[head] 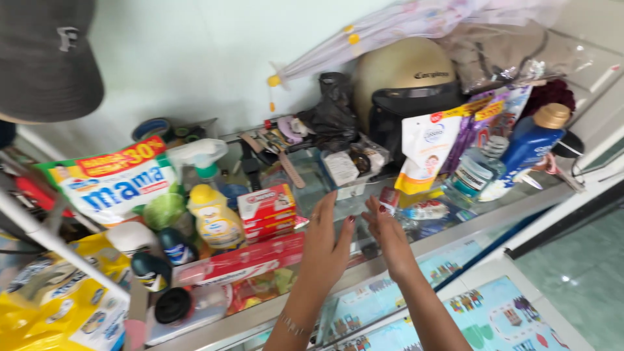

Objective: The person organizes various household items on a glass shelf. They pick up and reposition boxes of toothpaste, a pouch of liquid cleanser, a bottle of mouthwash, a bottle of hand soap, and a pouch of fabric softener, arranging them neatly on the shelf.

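Both hands are open and hold nothing. The left hand [327, 244] stands edge-up just right of the red boxes [268, 211] on the glass worktop [390, 257]. The right hand [388, 233] hovers beside it, fingers loosely spread, as if bracketing a free gap.

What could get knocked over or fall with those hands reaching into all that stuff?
The left hand is right beside the red boxes, so a bump might topple the stack. The right hand reaches near the white and yellow pouch and the blue bottle, which stand crowded near the shelf edge and could tip off.
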